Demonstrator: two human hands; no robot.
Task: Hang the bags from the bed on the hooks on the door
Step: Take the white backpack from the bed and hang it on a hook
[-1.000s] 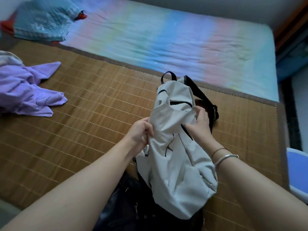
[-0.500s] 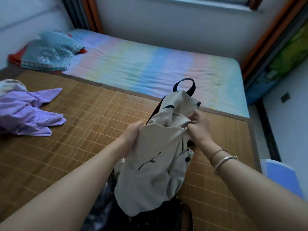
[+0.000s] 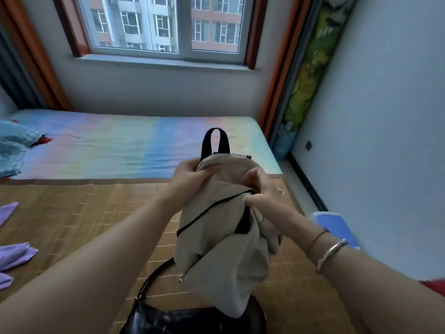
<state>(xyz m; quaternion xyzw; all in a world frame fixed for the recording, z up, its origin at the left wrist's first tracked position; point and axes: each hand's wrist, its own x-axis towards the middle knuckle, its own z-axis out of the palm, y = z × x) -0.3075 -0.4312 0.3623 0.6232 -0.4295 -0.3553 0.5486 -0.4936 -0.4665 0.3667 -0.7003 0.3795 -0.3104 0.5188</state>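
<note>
Both hands hold a beige backpack (image 3: 216, 237) up above the bed (image 3: 96, 150). The left hand (image 3: 190, 174) grips the fabric at its top corner; the right hand (image 3: 258, 189) pinches the cloth beside the zip. Its black loop (image 3: 215, 141) stands upright. Below the backpack, a black bag (image 3: 183, 319) lies on the bed's bamboo mat (image 3: 72, 213).

**Cloth, Woven Mat and Gloss**

Matt, soft beige cloth is being shown by the backpack (image 3: 224, 237), with a black webbing loop (image 3: 215, 143). A glossy, leather-like finish is being shown by the black bag (image 3: 192, 319). The bed (image 3: 108, 145) is being covered by smooth pastel cloth and a rough woven mat (image 3: 72, 213). A polished metal bangle (image 3: 331, 255) is being worn.
</note>
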